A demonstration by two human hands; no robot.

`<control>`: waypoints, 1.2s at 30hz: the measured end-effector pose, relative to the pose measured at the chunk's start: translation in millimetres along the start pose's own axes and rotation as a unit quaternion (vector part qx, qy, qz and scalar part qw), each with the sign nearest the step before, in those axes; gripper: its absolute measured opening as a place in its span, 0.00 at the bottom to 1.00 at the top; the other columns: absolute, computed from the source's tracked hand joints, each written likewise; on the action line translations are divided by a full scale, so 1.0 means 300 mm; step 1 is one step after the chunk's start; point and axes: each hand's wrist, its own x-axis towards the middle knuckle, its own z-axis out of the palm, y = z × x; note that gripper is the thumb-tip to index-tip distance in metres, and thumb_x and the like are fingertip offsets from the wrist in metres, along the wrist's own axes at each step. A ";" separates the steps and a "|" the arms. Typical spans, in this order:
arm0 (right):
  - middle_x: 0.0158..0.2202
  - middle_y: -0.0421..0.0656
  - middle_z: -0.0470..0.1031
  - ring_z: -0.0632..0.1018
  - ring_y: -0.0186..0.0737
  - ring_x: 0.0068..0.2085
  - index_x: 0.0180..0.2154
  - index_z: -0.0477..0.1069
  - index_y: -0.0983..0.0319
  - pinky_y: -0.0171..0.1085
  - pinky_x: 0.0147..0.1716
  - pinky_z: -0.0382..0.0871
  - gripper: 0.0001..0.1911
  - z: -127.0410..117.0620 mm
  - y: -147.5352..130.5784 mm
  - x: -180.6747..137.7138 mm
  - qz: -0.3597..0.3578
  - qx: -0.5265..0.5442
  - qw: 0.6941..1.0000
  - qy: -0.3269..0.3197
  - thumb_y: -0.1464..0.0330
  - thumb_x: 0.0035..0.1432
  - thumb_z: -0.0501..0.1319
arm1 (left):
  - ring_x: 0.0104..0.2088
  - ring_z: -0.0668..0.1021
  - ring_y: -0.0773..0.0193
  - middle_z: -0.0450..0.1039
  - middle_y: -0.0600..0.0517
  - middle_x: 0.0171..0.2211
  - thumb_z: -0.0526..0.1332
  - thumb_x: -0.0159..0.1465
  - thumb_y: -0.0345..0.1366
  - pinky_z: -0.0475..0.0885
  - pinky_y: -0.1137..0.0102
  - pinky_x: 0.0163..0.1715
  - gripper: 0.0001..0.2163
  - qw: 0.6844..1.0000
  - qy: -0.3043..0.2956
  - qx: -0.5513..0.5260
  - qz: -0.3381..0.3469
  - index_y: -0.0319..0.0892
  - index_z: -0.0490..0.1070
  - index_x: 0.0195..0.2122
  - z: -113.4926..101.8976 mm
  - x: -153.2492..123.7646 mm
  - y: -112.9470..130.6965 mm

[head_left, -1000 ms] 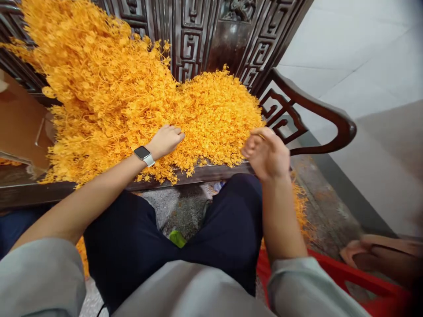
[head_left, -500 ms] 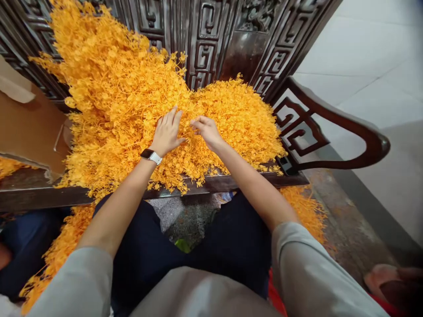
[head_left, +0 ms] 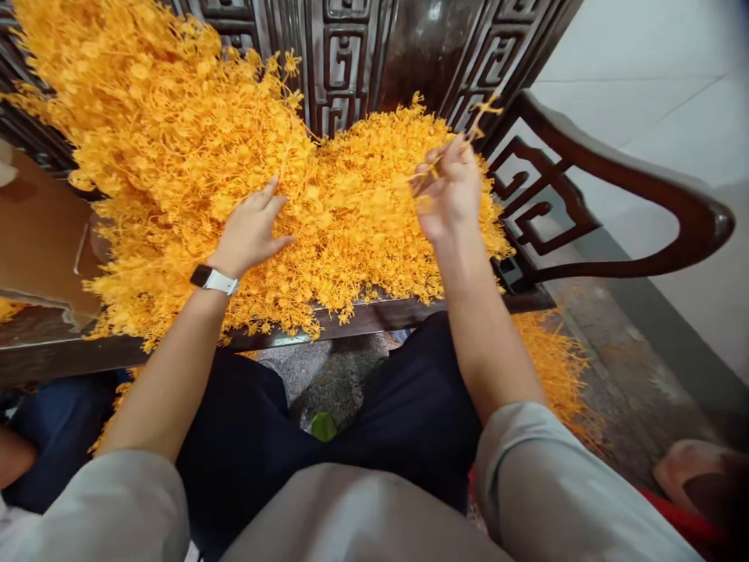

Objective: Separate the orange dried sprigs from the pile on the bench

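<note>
A large pile of orange-yellow plastic flower sprigs [head_left: 175, 156] covers the seat of a dark carved wooden bench [head_left: 403, 316]. It rises high on the left and forms a lower mound [head_left: 386, 203] on the right. My left hand [head_left: 249, 226], with a watch on its wrist, rests on the pile with fingers spread and nothing gripped. Above the right mound, my right hand [head_left: 450, 183] is raised, its fingers closed on a small yellow sprig [head_left: 483, 117] that sticks out past the fingertips. Motion blurs part of this hand.
At the left stands an open cardboard box [head_left: 40, 234]. The bench's curved armrest [head_left: 632, 195] bounds the right side. More orange sprigs [head_left: 555, 367] lie on the floor below. Parts of other people show at the lower left and lower right.
My right hand has lifted and moved right, away from the middle of the pile, with a sprig in its fingers. My left hand has shifted left. The view has moved slightly.
</note>
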 end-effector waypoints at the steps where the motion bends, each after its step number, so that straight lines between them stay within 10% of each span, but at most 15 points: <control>1: 0.36 0.41 0.73 0.76 0.41 0.46 0.36 0.64 0.53 0.40 0.41 0.69 0.28 -0.061 0.001 0.010 -0.007 -0.003 1.000 0.011 0.36 0.65 0.59 | 0.76 0.61 0.36 0.46 0.41 0.81 0.64 0.66 0.62 0.55 0.45 0.75 0.41 1.000 0.000 0.004 0.002 0.46 0.61 0.74 0.002 -0.008 -0.018; 8: 0.37 0.37 0.73 0.73 0.31 0.36 0.39 0.65 0.55 0.36 0.36 0.66 0.22 -0.228 -0.013 -0.034 0.070 0.149 0.980 0.114 0.50 0.61 0.73 | 0.77 0.57 0.38 0.47 0.45 0.81 0.59 0.65 0.70 0.53 0.46 0.76 0.43 0.999 0.010 -0.024 0.034 0.50 0.61 0.74 0.012 -0.012 -0.037; 15: 0.41 0.40 0.75 0.79 0.39 0.46 0.39 0.70 0.57 0.39 0.44 0.78 0.29 0.015 -0.020 -0.104 0.122 0.139 0.983 -0.009 0.38 0.62 0.65 | 0.75 0.59 0.37 0.68 0.46 0.71 0.55 0.69 0.67 0.54 0.43 0.72 0.37 0.989 0.112 -0.092 0.020 0.49 0.65 0.70 -0.015 -0.062 0.229; 21: 0.45 0.42 0.77 0.79 0.40 0.50 0.44 0.75 0.59 0.40 0.47 0.77 0.29 0.246 -0.023 -0.212 0.111 0.123 0.984 -0.067 0.40 0.62 0.67 | 0.48 0.82 0.55 0.81 0.47 0.47 0.54 0.74 0.61 0.77 0.58 0.49 0.23 0.940 0.096 -0.326 0.022 0.47 0.74 0.51 0.047 -0.103 0.431; 26: 0.40 0.42 0.77 0.78 0.39 0.46 0.37 0.79 0.59 0.39 0.45 0.75 0.25 0.303 -0.066 -0.267 0.099 0.040 0.990 -0.096 0.43 0.65 0.66 | 0.31 0.79 0.63 0.75 0.52 0.29 0.64 0.70 0.58 0.76 0.65 0.34 0.20 0.889 0.076 -0.451 -0.013 0.45 0.72 0.35 0.074 -0.096 0.409; 36: 0.32 0.41 0.77 0.74 0.38 0.34 0.35 0.79 0.58 0.41 0.38 0.66 0.13 0.286 -0.101 -0.288 -0.026 -0.254 0.947 -0.195 0.58 0.71 0.65 | 0.28 0.74 0.65 0.74 0.53 0.27 0.63 0.71 0.57 0.72 0.66 0.32 0.20 0.890 0.126 -0.436 -0.042 0.46 0.74 0.32 0.076 -0.098 0.317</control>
